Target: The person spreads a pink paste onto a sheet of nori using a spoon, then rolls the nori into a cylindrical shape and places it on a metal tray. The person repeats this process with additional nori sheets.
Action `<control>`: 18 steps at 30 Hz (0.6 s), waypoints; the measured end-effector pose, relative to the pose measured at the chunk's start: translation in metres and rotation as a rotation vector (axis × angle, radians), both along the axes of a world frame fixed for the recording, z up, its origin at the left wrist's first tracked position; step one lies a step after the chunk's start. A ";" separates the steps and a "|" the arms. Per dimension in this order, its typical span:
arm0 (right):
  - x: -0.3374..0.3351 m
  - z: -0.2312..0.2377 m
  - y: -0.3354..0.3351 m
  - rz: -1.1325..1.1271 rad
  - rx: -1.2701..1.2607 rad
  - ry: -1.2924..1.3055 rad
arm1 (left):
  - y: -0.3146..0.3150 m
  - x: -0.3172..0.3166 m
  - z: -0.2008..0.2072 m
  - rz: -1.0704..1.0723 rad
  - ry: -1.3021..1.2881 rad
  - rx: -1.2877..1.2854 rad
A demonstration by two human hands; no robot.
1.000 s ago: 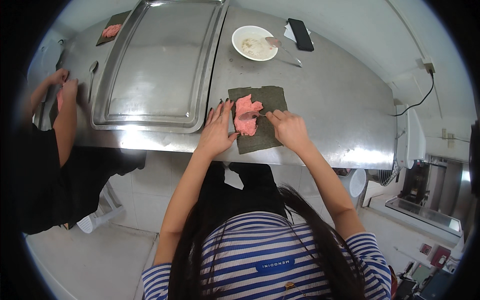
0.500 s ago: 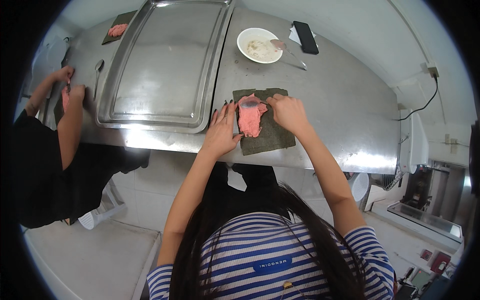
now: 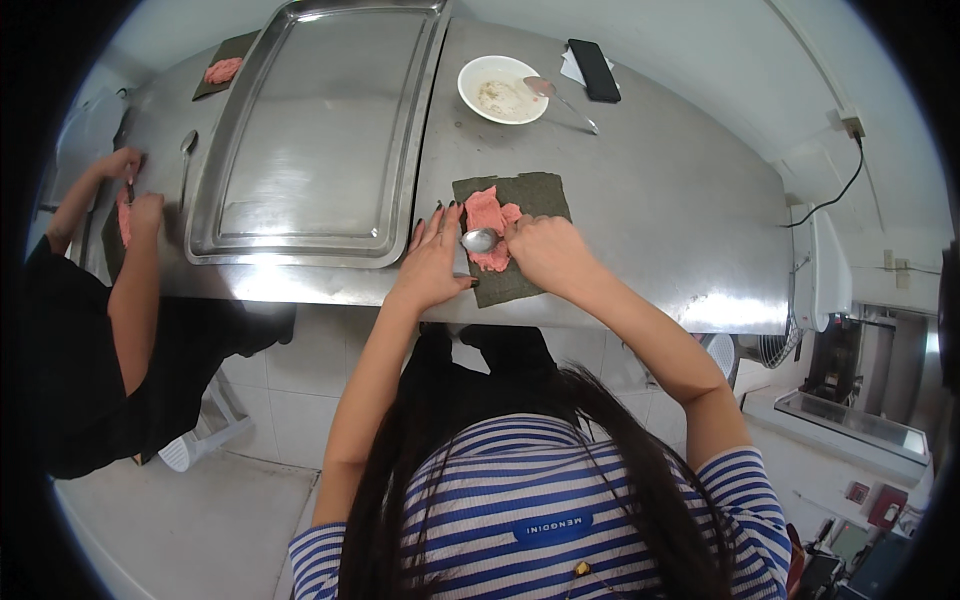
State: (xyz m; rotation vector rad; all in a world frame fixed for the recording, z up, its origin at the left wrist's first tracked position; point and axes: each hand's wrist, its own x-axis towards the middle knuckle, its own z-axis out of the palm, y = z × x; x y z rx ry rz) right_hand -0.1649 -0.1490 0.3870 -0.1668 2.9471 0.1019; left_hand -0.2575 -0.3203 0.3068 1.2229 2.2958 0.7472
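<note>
A dark green nori sheet lies flat near the table's front edge. Pink minced paste covers a strip along its left side. My right hand is closed around the handle of a metal spoon, whose bowl rests on the lower part of the paste. The handle is mostly hidden by the fingers. My left hand lies with fingers spread at the sheet's left edge, thumb near its lower left corner, holding nothing.
Left of me stands a large metal tray. Beyond the nori are a white bowl of cloudy liquid with a spoon across its rim, and a black phone. At far left, a co-worker's hands work on another sheet; a spoon lies nearby.
My right hand and the spoon have moved down over the paste, from its upper end toward its lower part. My left hand stays beside the sheet. The whole view has shifted slightly.
</note>
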 end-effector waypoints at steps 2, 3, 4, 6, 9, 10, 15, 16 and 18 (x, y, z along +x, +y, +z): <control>-0.003 -0.001 0.000 0.036 0.025 -0.075 | -0.001 -0.001 0.000 -0.004 0.003 -0.005; -0.002 0.000 0.000 0.046 0.019 -0.105 | -0.001 -0.001 -0.001 -0.003 0.010 -0.007; -0.002 0.001 0.001 0.054 0.012 -0.135 | -0.001 0.000 -0.001 -0.003 0.016 -0.009; 0.000 0.005 0.003 0.055 0.010 -0.175 | -0.001 -0.001 0.000 -0.007 0.016 -0.022; 0.006 0.011 0.006 0.040 0.007 -0.219 | -0.001 -0.001 0.000 -0.012 0.011 -0.010; 0.008 0.011 0.006 0.030 0.004 -0.229 | -0.002 -0.002 0.000 -0.015 0.010 -0.003; 0.022 0.004 0.006 0.002 -0.042 -0.231 | -0.001 -0.002 0.001 -0.012 0.014 -0.019; 0.025 0.002 0.007 0.003 -0.062 -0.209 | -0.001 -0.002 0.001 -0.011 0.013 -0.023; 0.032 0.004 0.004 0.009 -0.080 -0.210 | -0.001 -0.002 0.002 -0.013 0.009 -0.027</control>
